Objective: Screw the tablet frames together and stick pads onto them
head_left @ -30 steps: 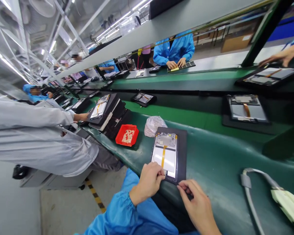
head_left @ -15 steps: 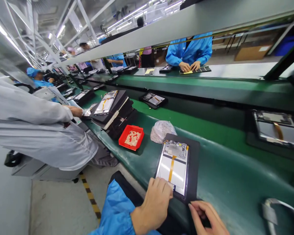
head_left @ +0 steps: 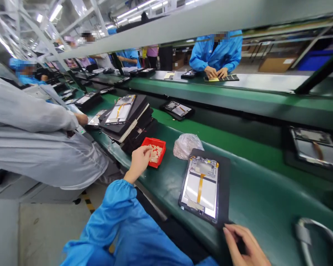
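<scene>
The left hand (head_left: 140, 160) is stretched out to the left, over the near edge of the red tray (head_left: 155, 151). The tray sits on the green bench (head_left: 252, 195), right in front of the fingertips, and the small pale pieces (head_left: 155, 152) lie inside it. The fingers are bunched together at the tray's rim, close to the pieces. I cannot tell if they have hold of 1 piece yet, because the hand hides the tips. The arm in the blue sleeve (head_left: 119, 218) reaches up and away from the body, with the wrist nearly straight.

The open tablet (head_left: 201, 188) lies on its black mat (head_left: 224, 184) to the right of the tray, well apart from the left hand. Its long side runs away from the person, and an orange strip (head_left: 200, 187) runs down the middle. The right hand (head_left: 245, 247) is much nearer to it. That hand rests at the mat's near right corner, fingers loosely curled and holding nothing, with the fingertips touching the mat's edge.

A crinkly plastic bag (head_left: 187, 145) sits between the tray and the mat
</scene>
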`<move>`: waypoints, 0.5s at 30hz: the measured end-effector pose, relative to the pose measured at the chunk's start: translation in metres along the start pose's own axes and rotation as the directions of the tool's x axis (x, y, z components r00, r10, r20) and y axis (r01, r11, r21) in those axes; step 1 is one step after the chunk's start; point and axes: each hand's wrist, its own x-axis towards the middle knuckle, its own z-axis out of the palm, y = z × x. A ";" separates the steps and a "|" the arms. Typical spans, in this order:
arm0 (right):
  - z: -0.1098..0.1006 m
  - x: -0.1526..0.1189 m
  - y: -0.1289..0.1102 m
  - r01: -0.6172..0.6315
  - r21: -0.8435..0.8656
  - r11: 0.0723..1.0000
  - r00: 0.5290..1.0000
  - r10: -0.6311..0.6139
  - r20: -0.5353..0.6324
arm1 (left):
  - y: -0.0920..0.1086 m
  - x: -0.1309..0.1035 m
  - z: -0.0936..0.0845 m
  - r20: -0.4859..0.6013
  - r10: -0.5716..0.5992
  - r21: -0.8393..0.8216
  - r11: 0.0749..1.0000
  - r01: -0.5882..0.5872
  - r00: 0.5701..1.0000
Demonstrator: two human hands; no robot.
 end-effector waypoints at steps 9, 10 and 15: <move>0.002 0.038 -0.058 0.085 -0.124 0.989 0.969 -0.054 0.240 | -0.021 -0.014 0.011 0.023 0.196 0.203 0.959 -0.197 0.980; 0.006 0.045 -0.061 0.070 -0.159 0.985 0.958 -0.022 0.287 | -0.022 -0.014 0.011 0.020 0.181 0.193 0.964 -0.181 0.983; 0.024 0.074 -0.064 0.031 -0.371 0.928 0.897 0.138 0.421 | -0.023 -0.015 0.015 0.121 0.158 0.173 0.969 -0.178 0.980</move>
